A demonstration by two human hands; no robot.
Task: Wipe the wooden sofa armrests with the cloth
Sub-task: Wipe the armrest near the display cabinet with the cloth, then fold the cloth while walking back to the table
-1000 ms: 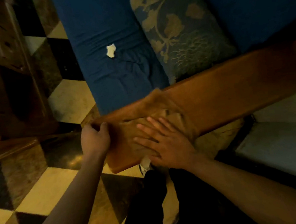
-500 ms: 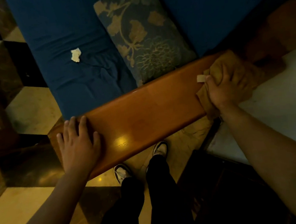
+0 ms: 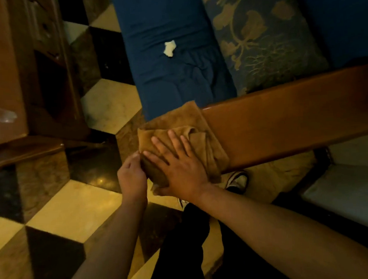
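A polished wooden armrest (image 3: 286, 119) runs from the centre to the right edge, beside the blue sofa seat (image 3: 174, 70). A brown cloth (image 3: 184, 122) is draped over the armrest's near left end and hides that end. My right hand (image 3: 178, 161) lies flat on the cloth with the fingers spread, pressing it onto the wood. My left hand (image 3: 131, 178) is curled at the armrest's end, and its fingertips touch the cloth's left edge.
A patterned cushion (image 3: 260, 36) leans on the sofa next to the armrest. A small white scrap (image 3: 169, 48) lies on the seat. Dark wooden furniture (image 3: 21, 74) stands at the left. Checkered floor tiles (image 3: 75, 212) and my shoes (image 3: 238, 181) are below; a pale surface (image 3: 352, 193) lies right.
My right hand has slid the cloth from the armrest's far right end back to its near left end. My left hand has lifted off the armrest top and curled at the cloth's edge.
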